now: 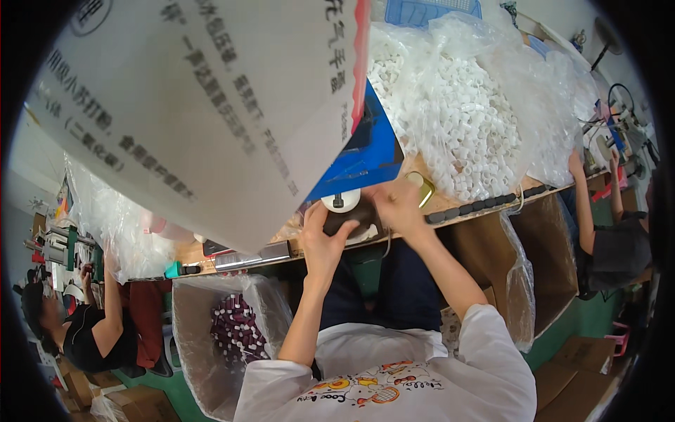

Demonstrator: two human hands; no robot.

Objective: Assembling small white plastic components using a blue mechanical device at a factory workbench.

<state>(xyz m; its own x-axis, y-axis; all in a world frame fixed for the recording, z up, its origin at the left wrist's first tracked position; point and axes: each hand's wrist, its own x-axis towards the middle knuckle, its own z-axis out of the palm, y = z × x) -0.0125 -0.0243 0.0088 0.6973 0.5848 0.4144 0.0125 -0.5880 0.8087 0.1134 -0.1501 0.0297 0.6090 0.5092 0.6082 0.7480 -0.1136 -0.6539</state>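
Note:
Below a blue machine housing (376,151) at the bench's front edge, a white round part with a black bolt-like piece (338,200) sits above a dark round base (360,216). My left hand (325,235) reaches up to the left of this base. Its thumb and forefinger are spread apart beside the white part, and I see nothing held between them. To the right of the base is my right hand (399,204), smeared by motion. Its fingers are partly lost in the blur, so whatever they may hold cannot be made out.
A large printed white sheet (211,105) hangs across the upper left. Small white plastic pieces (464,126) heap up in clear plastic at right. A lined box (186,316) holds purple-and-white pieces (239,330). Cardboard boxes (485,260) stand right. Co-workers (105,323) (612,246) sit either side.

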